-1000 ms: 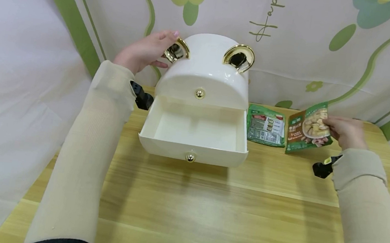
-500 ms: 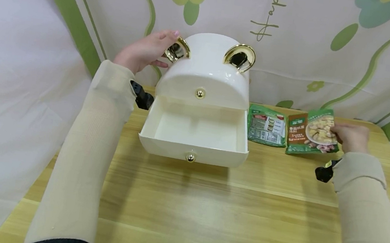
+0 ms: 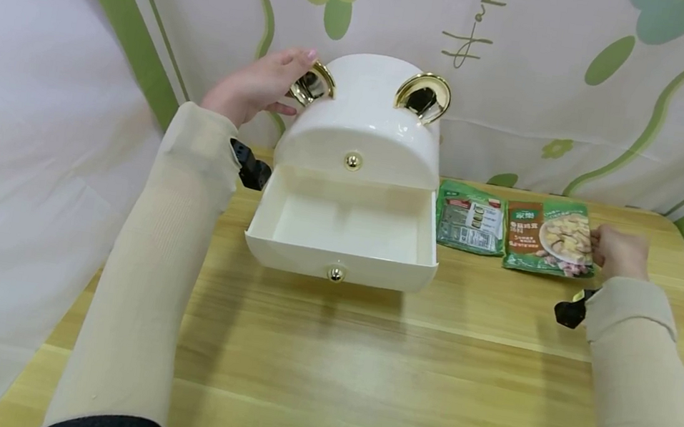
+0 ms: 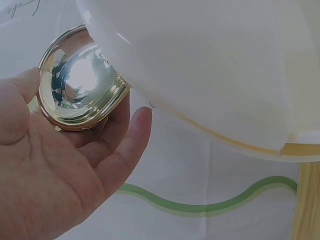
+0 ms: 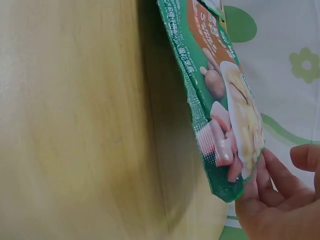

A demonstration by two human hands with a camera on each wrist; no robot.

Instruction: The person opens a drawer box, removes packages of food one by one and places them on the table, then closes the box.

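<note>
Since 1 second ago the green food pouch [image 3: 549, 237] has gone from tilted up off the wooden table [image 3: 399, 372] to lying nearly flat on it, just right of a second pouch [image 3: 470, 218], and the right hand [image 3: 621, 252] has dropped with it. That hand's fingers [image 5: 267, 187] are fairly straight and close together, touching the pouch's right edge; whether the thumb pinches it I cannot tell. The left hand [image 3: 255, 86] is unmoved, its loosely spread fingers [image 4: 127, 150] cupping the gold ear [image 4: 77, 80] of the white drawer box [image 3: 359, 129], whose lower drawer [image 3: 341, 239] stays pulled open.
</note>
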